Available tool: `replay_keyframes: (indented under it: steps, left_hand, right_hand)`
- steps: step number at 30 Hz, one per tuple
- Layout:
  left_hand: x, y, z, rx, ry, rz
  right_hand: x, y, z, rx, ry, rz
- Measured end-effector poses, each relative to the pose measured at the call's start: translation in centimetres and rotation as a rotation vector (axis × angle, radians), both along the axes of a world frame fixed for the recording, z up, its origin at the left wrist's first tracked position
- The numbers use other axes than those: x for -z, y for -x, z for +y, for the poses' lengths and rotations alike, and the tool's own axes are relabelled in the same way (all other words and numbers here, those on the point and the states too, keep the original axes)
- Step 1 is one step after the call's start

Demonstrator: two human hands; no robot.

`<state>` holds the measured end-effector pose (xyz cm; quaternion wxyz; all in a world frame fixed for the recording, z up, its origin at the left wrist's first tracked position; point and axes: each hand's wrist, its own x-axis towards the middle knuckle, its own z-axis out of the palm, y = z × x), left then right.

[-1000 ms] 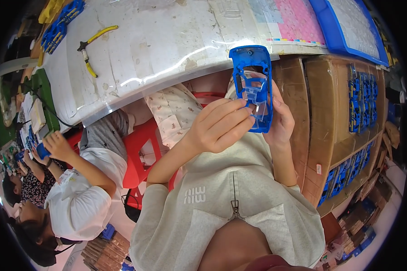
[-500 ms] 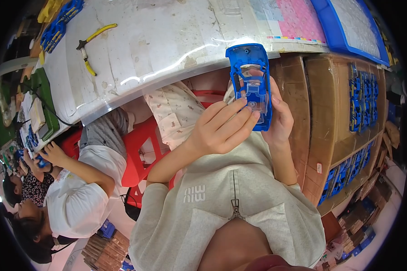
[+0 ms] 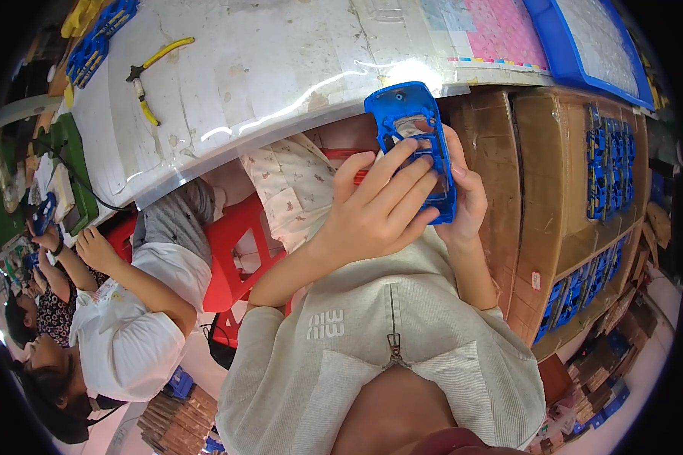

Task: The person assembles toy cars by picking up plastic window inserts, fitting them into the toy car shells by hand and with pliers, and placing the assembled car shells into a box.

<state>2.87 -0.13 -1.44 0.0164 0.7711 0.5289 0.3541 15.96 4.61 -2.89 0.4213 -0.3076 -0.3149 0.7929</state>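
Observation:
A blue plastic toy car body shell [image 3: 400, 98] is held up, hollow side toward me, just off the table's near edge. A clear window piece [image 3: 411, 127] sits inside it. My right hand [image 3: 469, 199] is closed round the shell's right side, with its thumb along the edge and some fingers hidden behind. My left hand [image 3: 383, 201] lies over the hollow with its fingers stretched and apart. Several of those fingertips press on the inside of the shell, and they partly cover the clear piece.
Yellow-handled pliers [image 3: 143, 83] lie on the white table [image 3: 273, 68]. A blue tray [image 3: 569, 53] with clear parts stands at the far right. Cardboard boxes [image 3: 542, 205] at my right hold several blue shells. A co-worker in a white shirt [image 3: 133, 326] sits at my left.
The shell has tilted and shifted slightly left and nearer. My left hand's fingers have spread and reach farther over the hollow. At the left, a co-worker's hand now lifts a blue part.

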Motion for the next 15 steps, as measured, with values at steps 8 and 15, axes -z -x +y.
replay_keyframes:
  steps: [8,15]
  left_hand:
    - [-0.4,-0.5,2.2,-0.334,0.154,-1.119]
    - [0.8,0.6,2.1,-0.215,0.455,-0.944]
  right_hand:
    - [-0.2,0.0,-0.5,-0.089,0.037,0.05]
    - [0.3,0.2,-0.7,-0.122,0.007,0.025]
